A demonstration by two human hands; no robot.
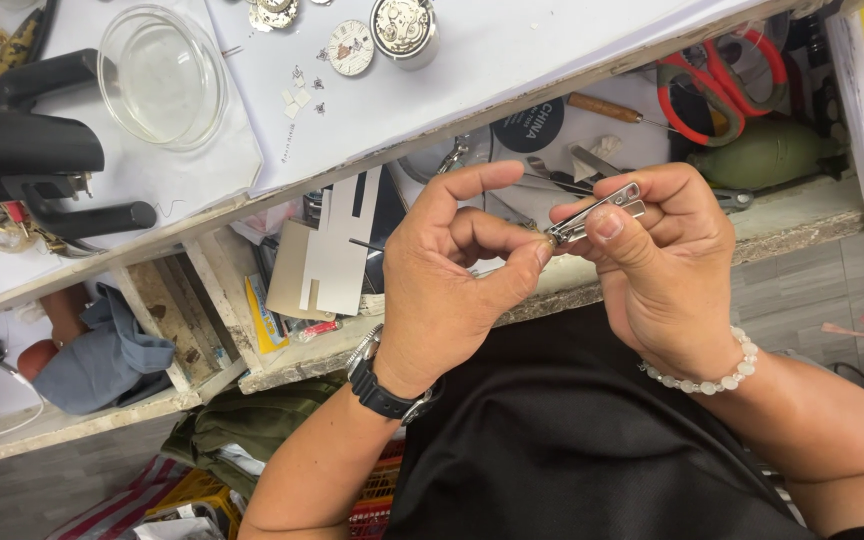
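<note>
White bench paper (552,60) above, open drawer below. Your right hand (667,270) pinches the metal nail clipper (597,213), thumb on its lever; left hand (452,265) curls loosely, fingertip at the jaws. Squeeze slowly, keep that finger steady.

Bright, even light falls from above onto the white worktop (512,70), which nearly washes out toward its far edge. Shadows are soft and short; the open drawer (592,130) beneath sits dimmer. Focus is sharp at centre, with slight stretching at the corners.
</note>
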